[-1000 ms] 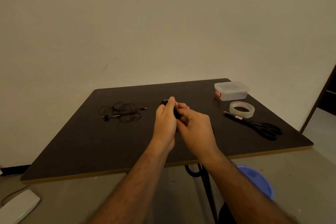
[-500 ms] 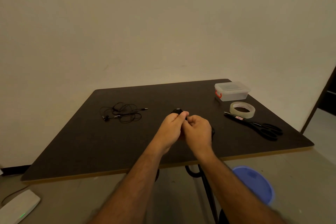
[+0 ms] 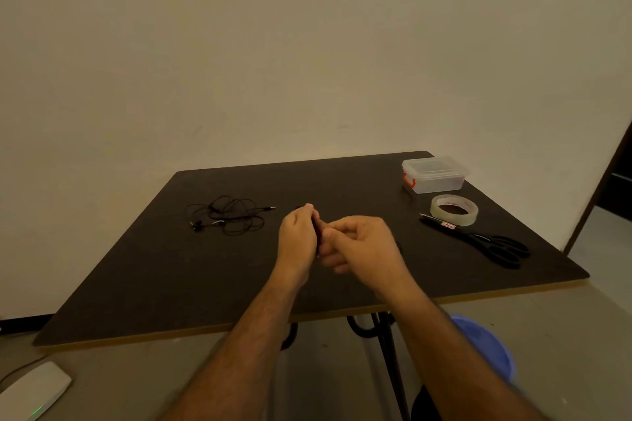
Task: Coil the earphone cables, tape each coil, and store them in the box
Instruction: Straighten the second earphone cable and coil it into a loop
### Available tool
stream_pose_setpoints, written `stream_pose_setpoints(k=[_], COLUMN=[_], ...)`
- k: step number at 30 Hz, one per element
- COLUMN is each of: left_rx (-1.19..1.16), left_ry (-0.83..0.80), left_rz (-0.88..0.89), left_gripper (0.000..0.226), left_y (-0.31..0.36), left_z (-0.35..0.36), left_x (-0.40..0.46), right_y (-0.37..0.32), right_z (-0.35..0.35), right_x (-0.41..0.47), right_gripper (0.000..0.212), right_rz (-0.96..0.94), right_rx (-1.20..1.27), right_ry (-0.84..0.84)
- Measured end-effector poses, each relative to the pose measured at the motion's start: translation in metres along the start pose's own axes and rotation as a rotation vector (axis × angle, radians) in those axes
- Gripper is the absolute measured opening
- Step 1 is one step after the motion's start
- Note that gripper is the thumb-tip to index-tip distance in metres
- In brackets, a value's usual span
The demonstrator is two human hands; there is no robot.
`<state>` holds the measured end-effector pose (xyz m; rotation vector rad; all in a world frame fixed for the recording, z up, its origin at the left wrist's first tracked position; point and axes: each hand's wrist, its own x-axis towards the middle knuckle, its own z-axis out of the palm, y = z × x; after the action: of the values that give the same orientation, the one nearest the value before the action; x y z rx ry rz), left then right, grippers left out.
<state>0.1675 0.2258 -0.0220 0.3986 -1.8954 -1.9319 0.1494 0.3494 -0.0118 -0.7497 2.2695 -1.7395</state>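
Note:
My left hand (image 3: 297, 240) and my right hand (image 3: 362, 246) meet over the middle of the dark table (image 3: 171, 284). Between them they hold a black earphone cable coil (image 3: 315, 229), mostly hidden by the fingers; a bit of cable shows right of my right hand. A second black earphone (image 3: 229, 215) lies in a loose tangle on the table to the left. A clear tape roll (image 3: 453, 210) lies at the right, with black scissors (image 3: 492, 244) in front of it. The clear lidded box (image 3: 434, 174) with a red latch stands at the back right corner.
A blue bucket (image 3: 489, 349) sits on the floor under the table's near right side, beside the black table leg (image 3: 386, 352). A white device (image 3: 32, 393) with a green light lies on the floor at the lower left. The wall rises close behind the table.
Both hands dropped toward the table and then rose slightly, staying together on the cable. My right hand has shifted a little to the right of my left hand.

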Motion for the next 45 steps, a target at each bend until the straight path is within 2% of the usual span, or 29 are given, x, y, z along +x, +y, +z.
stream_pose_setpoints(k=[2, 3, 6, 9, 13, 18, 22, 28, 45], left_rx=[-0.065, -0.082, -0.125, -0.174, -0.21, -0.153, -0.105, -0.038, -0.207], left_ry=[-0.108, -0.198, -0.436, -0.507, -0.524, -0.468, -0.298, -0.122, -0.045], left_rz=[-0.045, -0.083, -0.161, -0.197, -0.223, -0.163, -0.071, -0.046, -0.237], left_gripper=[0.037, 0.038, 0.042, 0.045, 0.046, 0.044, 0.043, 0.045, 0.048], left_y=[0.007, 0.01, 0.018, 0.021, 0.021, 0.022, 0.017, 0.007, -0.021], left_z=[-0.007, -0.01, -0.014, -0.017, -0.023, -0.021, -0.017, -0.01, -0.016], left_x=[0.001, 0.0, -0.004, -0.004, -0.002, -0.003, -0.001, 0.001, 0.025], right_y=[0.001, 0.003, 0.011, 0.018, 0.017, 0.02, 0.023, 0.03, 0.046], right_z=[-0.013, -0.019, -0.028, -0.027, -0.024, -0.019, -0.013, -0.001, 0.018], right_x=[0.008, 0.013, 0.025, 0.028, 0.029, 0.029, 0.03, 0.033, 0.05], right_gripper=[0.014, 0.018, 0.032, 0.032, 0.03, 0.029, 0.024, 0.013, 0.009], right_rz=[-0.062, -0.074, -0.06, -0.068, -0.071, -0.077, -0.078, -0.078, 0.01], right_rx=[-0.053, -0.028, 0.14, 0.259, 0.282, 0.3, 0.348, 0.319, 0.116], right_ry=[0.097, 0.09, -0.148, -0.344, -0.316, -0.307, -0.309, -0.143, 0.035])
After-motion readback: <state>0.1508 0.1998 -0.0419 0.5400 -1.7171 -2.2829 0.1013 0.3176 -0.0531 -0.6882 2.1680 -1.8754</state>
